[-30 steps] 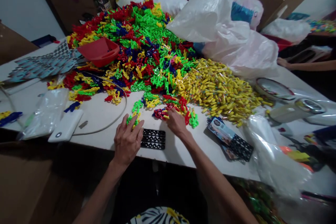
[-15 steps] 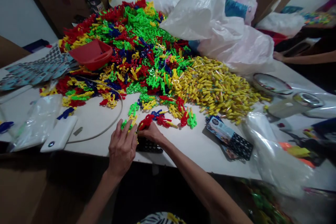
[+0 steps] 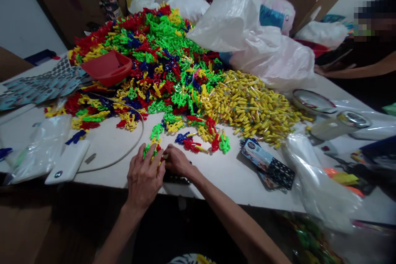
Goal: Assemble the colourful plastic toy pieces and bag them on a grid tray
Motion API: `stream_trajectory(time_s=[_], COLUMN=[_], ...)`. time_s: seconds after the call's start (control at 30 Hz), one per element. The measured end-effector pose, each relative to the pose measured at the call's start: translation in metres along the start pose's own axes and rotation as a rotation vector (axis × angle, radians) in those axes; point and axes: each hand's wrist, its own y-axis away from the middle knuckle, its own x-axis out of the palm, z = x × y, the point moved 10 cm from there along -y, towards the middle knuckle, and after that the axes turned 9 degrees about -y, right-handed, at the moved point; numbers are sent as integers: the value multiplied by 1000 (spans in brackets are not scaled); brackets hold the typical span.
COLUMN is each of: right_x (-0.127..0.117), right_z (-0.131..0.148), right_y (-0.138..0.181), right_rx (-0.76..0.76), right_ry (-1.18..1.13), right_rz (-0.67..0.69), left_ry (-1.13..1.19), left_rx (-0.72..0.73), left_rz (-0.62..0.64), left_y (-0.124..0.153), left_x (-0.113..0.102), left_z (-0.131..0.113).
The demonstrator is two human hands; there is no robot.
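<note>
Left hand [image 3: 144, 175] and right hand [image 3: 177, 161] sit close together, holds indiscernible, at 1 black perforated tray [image 3: 178, 180], before 1 heap of multicoloured plastic figures [image 3: 173, 66] on a white surface [image 3: 219, 177].

Head view, down across table [image 3: 227, 167], apparently near

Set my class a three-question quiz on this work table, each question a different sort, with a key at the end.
1. What colour is the container on the left part of the multicoloured pile?
A) blue
B) red
C) green

2. True or false: the left hand and right hand are close together, and the right partly hides a black tray.

3. Fill in: small ____ pieces are heaped right of the pile.

Key: 1 B; 2 true; 3 yellow.
</note>
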Motion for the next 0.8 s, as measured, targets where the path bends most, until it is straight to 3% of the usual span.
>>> stream_trajectory(time_s=[0.07, 0.13, 0.27, 0.37, 0.5, 0.57, 0.67, 0.8], right_x=[-35, -68, -87, -77, -37, -15, 0, 3], right_z=[-27, -64, -92, -88, -62, -48, -39, -30], right_y=[11, 26, 37, 37, 30, 23, 12, -1], right_rx=[109, 320, 378, 350, 251, 221, 215, 171], right_ry=[63, 230, 309, 118, -617, -817, -797, -478], right_rz=[-105, -157, -111, -146, -165, -122, -138, -143], left_ry=[12, 7, 13, 63, 108, 111, 106, 92], left_rx=[-4, 13, 55, 36, -17, -7, 12, 12], left_rz=[-11, 1, 65, 47, -10, 8, 21, 15], left_y=[-3, -7, -14, -13, -8, -8, -9, -10], left_x=[-1, -1, 2, 2, 0, 3, 4, 2], left_z=[1, 1, 4, 9, 14, 12, 11, 11])
